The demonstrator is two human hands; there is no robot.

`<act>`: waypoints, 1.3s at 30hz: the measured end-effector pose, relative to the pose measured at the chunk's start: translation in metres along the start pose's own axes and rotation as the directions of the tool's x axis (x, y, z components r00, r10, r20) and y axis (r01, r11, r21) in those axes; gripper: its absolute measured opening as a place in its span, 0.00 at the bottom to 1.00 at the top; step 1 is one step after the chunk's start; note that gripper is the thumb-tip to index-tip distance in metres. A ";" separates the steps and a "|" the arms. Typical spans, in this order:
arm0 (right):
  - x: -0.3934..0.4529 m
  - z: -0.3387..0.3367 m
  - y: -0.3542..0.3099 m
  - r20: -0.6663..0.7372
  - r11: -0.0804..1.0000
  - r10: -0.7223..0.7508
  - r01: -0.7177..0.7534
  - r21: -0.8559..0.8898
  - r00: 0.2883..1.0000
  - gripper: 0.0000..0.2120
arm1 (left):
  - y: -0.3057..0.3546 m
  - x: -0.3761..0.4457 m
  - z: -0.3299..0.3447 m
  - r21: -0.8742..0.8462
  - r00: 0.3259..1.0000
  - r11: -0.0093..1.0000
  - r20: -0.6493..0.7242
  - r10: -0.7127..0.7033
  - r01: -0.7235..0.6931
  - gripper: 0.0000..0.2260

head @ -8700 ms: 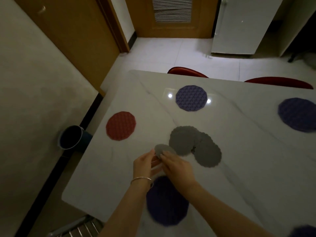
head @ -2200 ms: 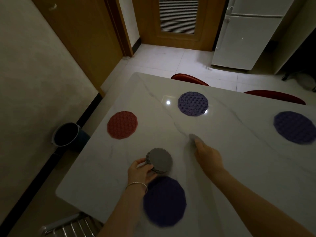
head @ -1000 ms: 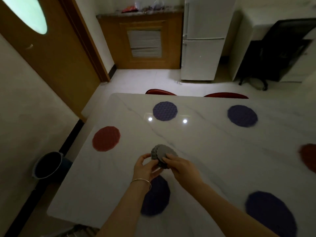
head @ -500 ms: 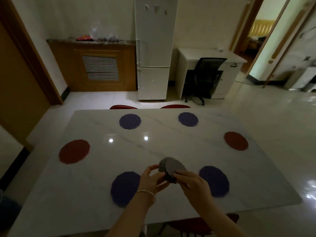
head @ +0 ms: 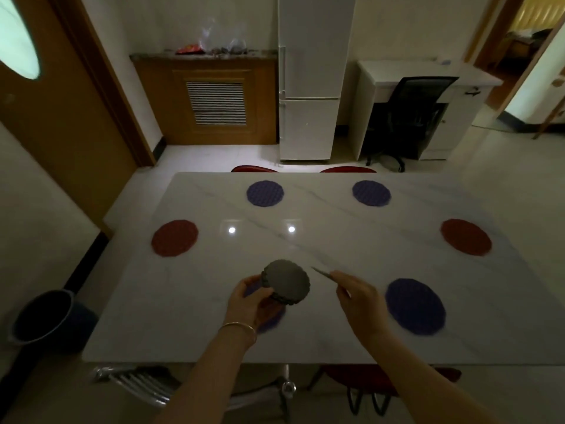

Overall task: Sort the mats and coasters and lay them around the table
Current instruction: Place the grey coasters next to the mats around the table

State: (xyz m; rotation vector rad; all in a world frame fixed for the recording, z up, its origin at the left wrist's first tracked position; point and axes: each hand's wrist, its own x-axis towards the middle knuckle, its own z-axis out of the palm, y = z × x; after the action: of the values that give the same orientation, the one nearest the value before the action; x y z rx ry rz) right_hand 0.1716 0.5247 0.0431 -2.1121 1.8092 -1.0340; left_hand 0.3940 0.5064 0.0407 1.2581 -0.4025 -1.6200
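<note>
We hold the grey coaster stack [head: 286, 282] in our left hand [head: 252, 304], gripped from below above the near edge of the table [head: 189, 319]. Half a second ago both hands were on the stack; now our right hand [head: 359, 301] has drawn away to the right, pinching one thin coaster [head: 321, 271] edge-on at the fingertips. So one coaster is peeled off and ready to lay. Six mats already ring the tabletop: blue ones [head: 265, 193] [head: 371, 193] at the far edge, red ones [head: 174, 242] [head: 465, 236] near the left and right edges, a blue one [head: 415, 306] near the right of the near edge, another [head: 270, 319] mostly hidden under our left hand. No coaster lies on the table yet, so we judge that round is only beginning
</note>
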 end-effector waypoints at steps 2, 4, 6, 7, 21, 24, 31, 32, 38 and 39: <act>0.002 0.014 0.009 0.009 0.999 0.043 -0.043 -0.018 0.999 0.19 | 0.006 -0.001 -0.023 -0.003 0.999 1.000 -0.038 0.026 -0.026 0.15; 0.000 0.033 0.021 0.051 0.999 0.044 -0.043 -0.030 0.998 0.22 | 0.009 -0.002 -0.046 0.000 0.995 0.999 -0.083 0.049 -0.050 0.14; -0.008 0.051 0.033 0.123 0.997 0.014 -0.004 -0.082 0.992 0.21 | 0.010 -0.003 -0.066 -0.005 0.991 0.998 -0.119 0.061 -0.063 0.13; -0.015 0.058 0.038 0.156 0.993 0.001 0.017 -0.120 0.988 0.20 | 0.009 -0.004 -0.074 -0.014 0.989 0.998 -0.134 0.058 -0.061 0.13; -0.071 0.100 0.076 0.387 0.931 0.059 0.089 -0.353 0.920 0.31 | -0.010 -0.015 -0.093 -0.005 0.983 0.999 -0.179 0.048 -0.050 0.13; -0.071 0.088 0.070 0.447 0.973 0.082 0.025 -0.228 0.891 0.24 | -0.011 -0.015 -0.075 0.007 0.989 0.999 -0.140 0.040 -0.040 0.13; 0.009 -0.021 0.021 0.094 0.964 0.167 -0.183 0.195 0.981 0.15 | -0.014 0.005 0.037 0.019 0.996 1.000 0.087 0.020 -0.022 0.13; 0.019 -0.038 0.015 0.149 0.976 0.096 -0.122 0.178 0.984 0.18 | -0.017 0.007 0.059 0.028 0.989 1.000 0.146 0.010 -0.014 0.13; 0.039 -0.138 0.042 0.150 0.993 0.083 -0.070 -0.091 0.985 0.25 | -0.028 -0.006 0.194 0.145 0.883 0.989 0.465 -0.054 -0.016 0.14; 0.041 -0.154 0.050 0.119 0.991 0.096 -0.083 -0.105 0.988 0.23 | -0.030 -0.007 0.210 0.153 0.863 0.988 0.501 -0.066 -0.013 0.15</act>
State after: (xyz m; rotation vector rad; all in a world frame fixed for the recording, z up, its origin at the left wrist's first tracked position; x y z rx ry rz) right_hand 0.0399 0.5204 0.1460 -2.0779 1.9122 -0.7883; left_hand 0.1973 0.4628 0.1070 0.9302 -0.8515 -1.9699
